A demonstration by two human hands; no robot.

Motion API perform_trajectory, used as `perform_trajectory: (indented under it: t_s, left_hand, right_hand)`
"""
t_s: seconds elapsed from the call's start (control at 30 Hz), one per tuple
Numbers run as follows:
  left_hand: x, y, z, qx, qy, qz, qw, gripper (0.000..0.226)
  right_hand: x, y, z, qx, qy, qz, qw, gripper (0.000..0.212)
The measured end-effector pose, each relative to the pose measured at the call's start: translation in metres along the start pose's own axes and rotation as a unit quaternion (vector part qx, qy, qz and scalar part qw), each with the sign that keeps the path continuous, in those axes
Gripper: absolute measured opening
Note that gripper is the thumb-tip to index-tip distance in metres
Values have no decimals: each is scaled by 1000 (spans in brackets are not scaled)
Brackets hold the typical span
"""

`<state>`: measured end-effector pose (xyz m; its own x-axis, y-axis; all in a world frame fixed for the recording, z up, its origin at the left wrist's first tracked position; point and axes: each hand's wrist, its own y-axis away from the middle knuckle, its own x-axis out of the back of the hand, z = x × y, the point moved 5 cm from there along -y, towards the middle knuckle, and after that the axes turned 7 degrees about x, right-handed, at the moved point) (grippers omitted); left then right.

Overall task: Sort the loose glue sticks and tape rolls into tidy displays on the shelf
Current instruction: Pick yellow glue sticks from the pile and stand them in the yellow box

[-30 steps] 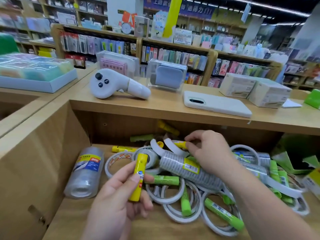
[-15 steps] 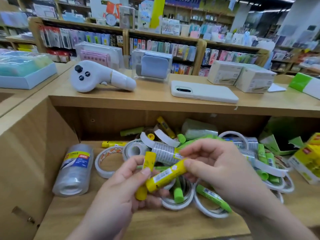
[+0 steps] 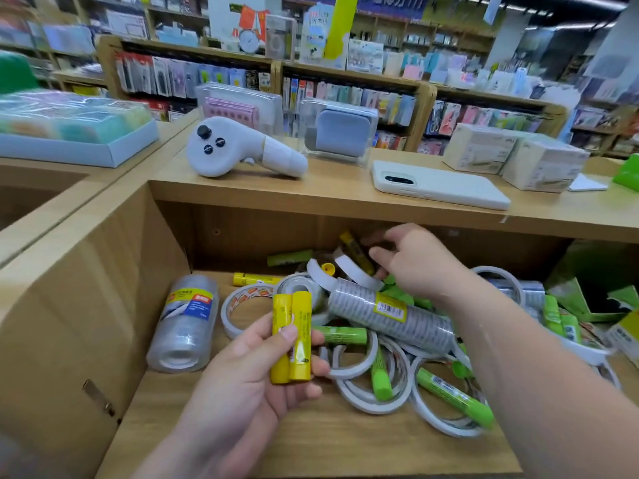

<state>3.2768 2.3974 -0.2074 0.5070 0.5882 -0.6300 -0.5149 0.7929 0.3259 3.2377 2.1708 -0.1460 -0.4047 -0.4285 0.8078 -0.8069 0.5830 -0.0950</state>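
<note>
My left hand (image 3: 249, 371) grips two yellow glue sticks (image 3: 292, 337) side by side, upright, above the shelf's front. My right hand (image 3: 411, 261) reaches to the back of the shelf, its curled fingers at another yellow glue stick (image 3: 352, 248) that leans against the back wall; whether they grip it is unclear. Below lies a jumbled pile: white tape rolls (image 3: 349, 361), a long wrapped tape sleeve (image 3: 390, 312), green glue sticks (image 3: 453, 397), and one yellow glue stick (image 3: 254, 279) lying flat. A wrapped stack of clear tape (image 3: 185, 323) lies at the left.
The wooden shelf (image 3: 311, 440) has a side wall on the left. On the counter above sit a white controller (image 3: 238, 150), a white phone (image 3: 439, 184) and cardboard boxes (image 3: 511, 160). Torn green packaging (image 3: 587, 292) lies at the shelf's right.
The second yellow glue stick passed from my right hand into my left, which now holds two. My right hand moved up and back toward the rear of the pile.
</note>
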Motion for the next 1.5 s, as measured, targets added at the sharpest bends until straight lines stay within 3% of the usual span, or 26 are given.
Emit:
perform_trajectory:
  t_s: [0.13,0.33,0.53,0.7,0.8,0.97,1.17,1.27,1.37,1.43,1.5]
  left_hand:
    - [5,1,-1,3,13,1,1000,35]
    - [9,2,-2,-4,15,15,1000,34]
    - [0,2,4,-18,14,0,1000,34]
    - [-9,-2,5,-26,-6,-4,1000,35]
    - [-12,-8,1,-25,-23,5,999,35]
    - [-20,-11,-13,-9,-12,-19,1000,29]
    - [-19,0,-12,24,-11,-35,999,28]
    - [-11,5,-11,46,21,-28,998,31]
    - [-2,8,-8,54,66,-9,996,37]
    - [4,11,-6,43,79,12,996,39]
    - [9,14,-4,34,83,29,996,38]
  right_hand:
    - [-17,-18,-1,-36,97,-117,988,36]
    - [-18,-22,-3,-38,107,-128,985,44]
    - [2,14,6,62,-18,29,998,14]
    - [18,68,7,123,-39,101,987,20]
    - [15,99,-3,131,-123,67,981,29]
    - [-17,117,-28,131,-288,-1,949,62]
    - [-39,112,-40,113,-336,-20,935,42]
    - [-42,106,-50,153,-260,-39,953,37]
    - [-25,81,-52,191,-168,10,967,30]
    - [-11,51,-45,193,-60,50,978,28]
    - [-8,22,-39,188,77,29,979,29]
